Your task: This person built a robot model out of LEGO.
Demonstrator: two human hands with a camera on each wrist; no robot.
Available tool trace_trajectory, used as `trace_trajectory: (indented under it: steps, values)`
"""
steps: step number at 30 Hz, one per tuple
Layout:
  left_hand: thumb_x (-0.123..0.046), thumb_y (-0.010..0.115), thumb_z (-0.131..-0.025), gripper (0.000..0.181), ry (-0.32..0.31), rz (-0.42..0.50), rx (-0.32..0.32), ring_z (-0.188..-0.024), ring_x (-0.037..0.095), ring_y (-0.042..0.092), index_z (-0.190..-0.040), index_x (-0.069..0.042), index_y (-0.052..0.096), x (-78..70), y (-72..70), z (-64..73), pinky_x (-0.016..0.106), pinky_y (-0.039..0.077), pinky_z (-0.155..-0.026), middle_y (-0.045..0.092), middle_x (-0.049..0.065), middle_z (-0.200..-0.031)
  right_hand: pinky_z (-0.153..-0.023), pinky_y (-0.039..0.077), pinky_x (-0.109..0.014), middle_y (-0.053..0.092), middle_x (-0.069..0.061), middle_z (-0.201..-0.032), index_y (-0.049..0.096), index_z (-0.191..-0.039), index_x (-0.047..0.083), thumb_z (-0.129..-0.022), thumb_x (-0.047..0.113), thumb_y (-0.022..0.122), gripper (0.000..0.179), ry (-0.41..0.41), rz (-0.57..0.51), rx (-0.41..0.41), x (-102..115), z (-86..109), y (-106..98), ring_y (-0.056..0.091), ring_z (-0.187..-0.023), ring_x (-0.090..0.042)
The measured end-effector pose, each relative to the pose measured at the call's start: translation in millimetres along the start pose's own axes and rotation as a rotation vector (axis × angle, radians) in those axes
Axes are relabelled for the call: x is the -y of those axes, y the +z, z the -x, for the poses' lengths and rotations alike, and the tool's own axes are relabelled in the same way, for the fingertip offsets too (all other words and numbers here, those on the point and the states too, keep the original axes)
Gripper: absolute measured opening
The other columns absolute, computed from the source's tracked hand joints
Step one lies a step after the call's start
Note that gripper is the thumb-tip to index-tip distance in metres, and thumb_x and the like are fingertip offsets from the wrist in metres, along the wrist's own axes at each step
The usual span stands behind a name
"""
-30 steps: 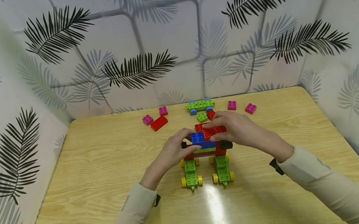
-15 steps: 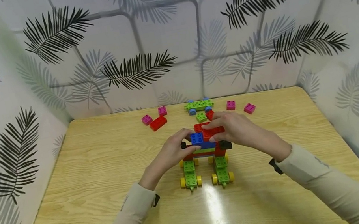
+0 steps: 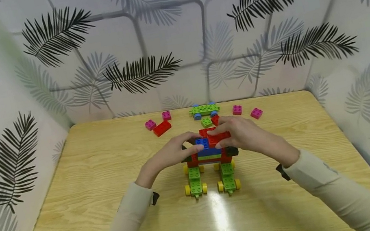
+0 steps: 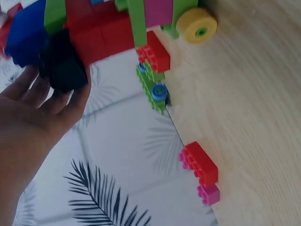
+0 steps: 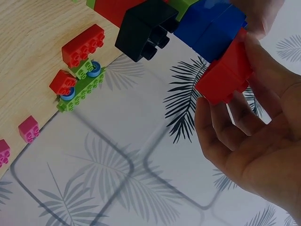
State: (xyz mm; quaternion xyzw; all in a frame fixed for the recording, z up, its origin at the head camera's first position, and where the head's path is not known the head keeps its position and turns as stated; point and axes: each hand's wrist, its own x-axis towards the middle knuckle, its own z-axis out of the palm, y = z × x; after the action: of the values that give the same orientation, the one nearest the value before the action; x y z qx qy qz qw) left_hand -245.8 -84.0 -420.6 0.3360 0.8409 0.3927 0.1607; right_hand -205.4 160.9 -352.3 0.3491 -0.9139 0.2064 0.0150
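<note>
A built block model (image 3: pixel 210 156) stands on green wheeled bases (image 3: pixel 195 182) with yellow wheels. Its body has red, lime and blue layers, and a black brick (image 5: pixel 146 30) juts from the side. My right hand (image 3: pixel 247 133) pinches a red brick (image 5: pixel 225 70) on top of the blue layer, thumb in front and fingers behind. My left hand (image 3: pixel 172 150) holds the blue brick (image 3: pixel 202 143) beside it, with the thumb on its front. In the left wrist view, the left fingers pass behind another black brick (image 4: pixel 61 63) and partly hide there.
Behind the model lie a lime wheeled base (image 3: pixel 204 109) with blue wheels, a lime brick (image 3: pixel 206 122) and red bricks. Pink bricks (image 3: pixel 237 110) and a red brick (image 3: pixel 162 128) flank them. A patterned cloth wall (image 3: pixel 170 31) rises at the table's back edge.
My left hand has shifted slightly, its thumb rising from the lower blue layer to the upper blue brick. The right hand keeps its hold on the red brick, almost still.
</note>
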Motion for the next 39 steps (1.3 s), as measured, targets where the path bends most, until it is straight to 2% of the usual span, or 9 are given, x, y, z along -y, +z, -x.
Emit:
trace_trajectory:
  steps: [1,3,8,16,21,26,28,33,39]
  values:
    - [-0.047,0.052,-0.097,0.051,-0.022,0.008,-0.004,-0.114,0.019,0.054,-0.134,-0.012,0.053,2.9,-4.1,-1.7,0.04,0.046,-0.097,0.059,0.002,-0.123,-0.051,0.032,-0.023,0.053,0.002,-0.078,0.072,-0.114,0.007,-0.077,0.019,0.081,0.04,0.002,0.002,0.001,0,0.4,0,0.039,-0.062,-0.011]
    - [-0.046,0.048,-0.099,0.049,-0.052,-0.007,-0.054,-0.113,0.019,0.055,-0.132,-0.01,0.056,11.9,-11.1,-6.1,0.042,0.046,-0.097,0.06,0.003,-0.123,-0.052,0.032,-0.023,0.052,0.001,-0.078,0.071,-0.115,0.007,-0.077,0.019,0.081,0.041,0.01,0.006,0.002,0,0.9,0,0.039,-0.062,-0.012]
    - [-0.031,0.052,-0.1,0.039,-0.148,-0.108,-0.22,-0.112,0.027,0.055,-0.127,-0.003,0.058,45.0,-21.6,-18.8,0.045,0.046,-0.096,0.06,0.01,-0.122,-0.052,0.031,-0.023,0.052,0.0,-0.078,0.071,-0.115,0.007,-0.078,0.02,0.081,0.041,0.019,0.011,0.001,0,1.3,0,0.039,-0.063,-0.012]
    - [-0.017,0.058,-0.097,0.035,-0.317,-0.382,-0.369,-0.111,0.034,0.052,-0.128,0.0,0.056,93.4,-23.1,-40.8,0.047,0.048,-0.091,0.051,0.019,-0.127,-0.05,0.029,-0.023,0.052,0.0,-0.079,0.072,-0.115,0.008,-0.078,0.02,0.081,0.04,0.033,-0.006,-0.002,3,4.0,-1,0.037,-0.063,-0.012]
    - [-0.017,0.057,-0.097,0.042,-0.376,-0.503,-0.349,-0.116,0.037,0.045,-0.136,-0.004,0.05,106.3,-18.4,-51.2,0.053,0.043,-0.097,0.046,0.019,-0.132,-0.05,0.029,-0.023,0.052,-0.001,-0.078,0.072,-0.114,0.008,-0.077,0.02,0.081,0.04,0.032,-0.005,-0.005,3,5.1,-1,0.038,-0.064,-0.012]
    - [-0.021,0.057,-0.098,0.047,-0.441,-0.548,-0.307,-0.119,0.041,0.042,-0.14,-0.003,0.045,107.4,-13.5,-55.9,0.062,0.034,-0.101,0.044,0.021,-0.132,-0.05,0.029,-0.022,0.051,-0.002,-0.078,0.072,-0.114,0.008,-0.077,0.02,0.081,0.039,0.03,0.008,-0.007,3,4.8,-1,0.038,-0.065,-0.012]
    - [-0.022,0.057,-0.098,0.047,-0.453,-0.579,-0.29,-0.118,0.042,0.044,-0.139,-0.003,0.044,107.9,-11.0,-56.7,0.062,0.036,-0.1,0.045,0.022,-0.132,-0.051,0.029,-0.022,0.051,-0.002,-0.079,0.072,-0.114,0.008,-0.078,0.02,0.081,0.039,0.031,0.01,-0.006,3,4.7,-1,0.039,-0.066,-0.012]
    - [-0.02,0.059,-0.097,0.047,-0.408,-0.653,-0.267,-0.114,0.041,0.05,-0.137,-0.001,0.043,109.2,-3.1,-57.9,0.057,0.044,-0.092,0.049,0.023,-0.13,-0.052,0.031,-0.023,0.052,-0.001,-0.08,0.071,-0.115,0.007,-0.077,0.02,0.081,0.041,0.03,0.014,-0.011,3,6.2,-1,0.039,-0.067,-0.012]
    - [-0.016,0.063,-0.094,0.045,-0.356,-0.667,-0.271,-0.108,0.039,0.054,-0.134,-0.004,0.046,107.6,1.6,-50.7,0.054,0.048,-0.086,0.054,0.022,-0.124,-0.05,0.031,-0.022,0.05,0.0,-0.08,0.071,-0.116,0.008,-0.078,0.021,0.081,0.041,0.044,0.02,-0.009,3,6.9,0,0.039,-0.066,-0.012]
